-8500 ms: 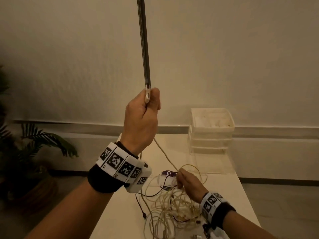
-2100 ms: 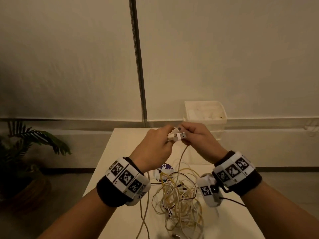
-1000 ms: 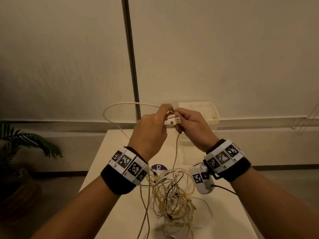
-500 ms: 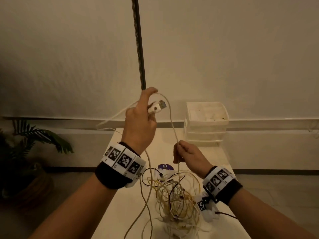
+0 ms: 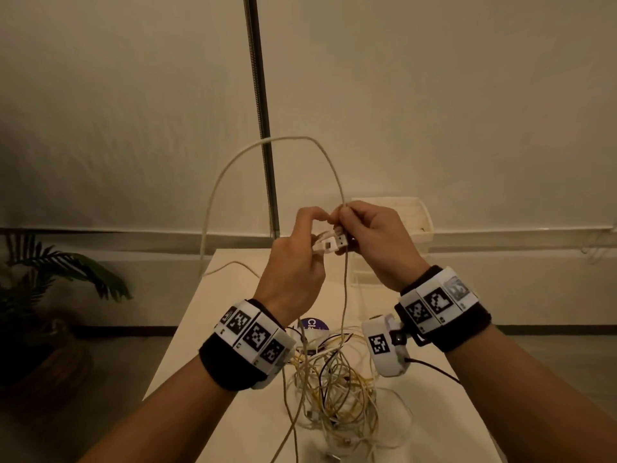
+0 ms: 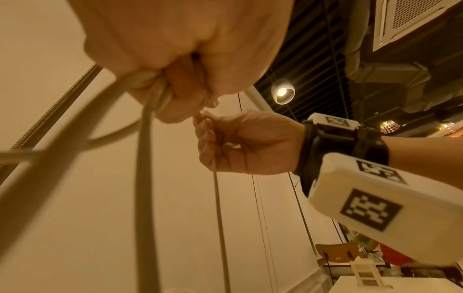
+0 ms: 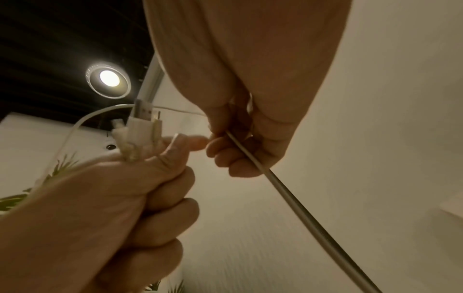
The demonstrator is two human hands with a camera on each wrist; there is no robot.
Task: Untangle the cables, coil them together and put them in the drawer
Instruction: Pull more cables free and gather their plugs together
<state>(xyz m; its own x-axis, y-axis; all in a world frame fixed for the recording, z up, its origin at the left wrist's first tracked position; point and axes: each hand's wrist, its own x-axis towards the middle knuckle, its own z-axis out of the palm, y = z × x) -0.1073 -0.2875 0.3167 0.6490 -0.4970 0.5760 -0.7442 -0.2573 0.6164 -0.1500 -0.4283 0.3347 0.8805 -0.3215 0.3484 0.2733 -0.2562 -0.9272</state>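
Observation:
My left hand [image 5: 297, 259] grips the white cable's USB plugs [image 5: 329, 242] and strands, held up above the table; in the right wrist view the plugs [image 7: 142, 123] stick out of its fist [image 7: 140, 190]. Right beside it, my right hand [image 5: 370, 240] pinches the same white cable [image 5: 277, 139], which arches in a tall loop above both hands. From the pinch the cable [image 7: 288, 196] hangs down to the tangled pile of yellow, white and black cables [image 5: 334, 385] on the table. The drawer unit [image 5: 419, 218] stands behind my right hand, partly hidden.
The white table [image 5: 220, 332] runs forward from me to the wall. A thin metal pole [image 5: 260, 111] rises behind its far edge. A potted plant [image 5: 56, 289] stands on the floor to the left. A purple round label [image 5: 312, 324] lies under the cables.
My right hand has come up from the pile to meet the left hand, bringing the cable with it. The left hand has dropped a little, and a tall loop now arches above both.

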